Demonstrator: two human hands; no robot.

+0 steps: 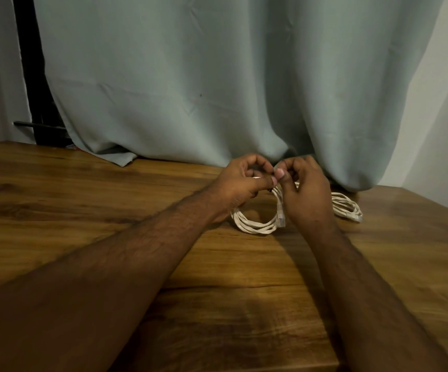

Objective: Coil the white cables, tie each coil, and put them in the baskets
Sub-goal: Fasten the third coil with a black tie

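- Two forearms reach up from the lower frame over the wooden desk point(83, 200).
- At centre, a coiled white cable point(255, 224) lies on it, under both hands.
- Left hand point(240, 183) and right hand point(304, 189) meet fingertip to fingertip, pinching something too small to tell.
- Second cable coil point(347, 206) lies right of centre.
- Grey-green curtain point(204, 84) hangs behind.

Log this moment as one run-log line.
stage: tying coil | left hand and right hand: pinching at top of white cable coil | second white cable: on wooden table | baskets: unseen
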